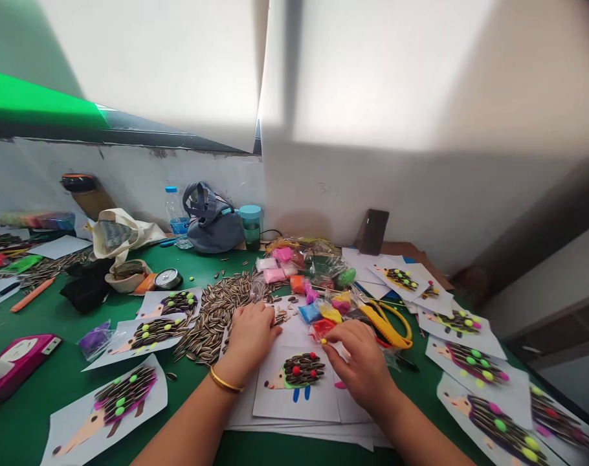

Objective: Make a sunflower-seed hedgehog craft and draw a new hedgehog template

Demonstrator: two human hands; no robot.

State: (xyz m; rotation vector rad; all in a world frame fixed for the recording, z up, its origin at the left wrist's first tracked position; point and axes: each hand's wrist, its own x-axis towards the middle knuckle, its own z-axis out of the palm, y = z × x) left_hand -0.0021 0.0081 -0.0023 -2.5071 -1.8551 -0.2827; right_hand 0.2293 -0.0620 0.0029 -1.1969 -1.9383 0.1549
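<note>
In front of me, a sheet of white paper (318, 409) bears a hedgehog picture (301, 370) with sunflower-seed spines, several red balls on its back and blue legs. My right hand (360, 362) pinches a small yellow clay ball (324, 342) between thumb and forefinger, just above the picture's upper right. My left hand (253, 336) lies on the paper by the upper left, its fingers stretched forward and holding nothing visible; the fingertips are partly hidden. Beside it spreads a pile of sunflower seeds (211, 320). Bags of coloured clay (308, 310) lie beyond both hands.
Finished-looking hedgehog pictures (114, 401) lie at left, with more hedgehog pictures (479, 362) at right. Yellow-handled scissors (396, 323) rest near my right hand. A phone (374, 232), a teal-lidded cup (250, 228), a grey bag (214, 223) and a water bottle (177, 217) stand along the wall.
</note>
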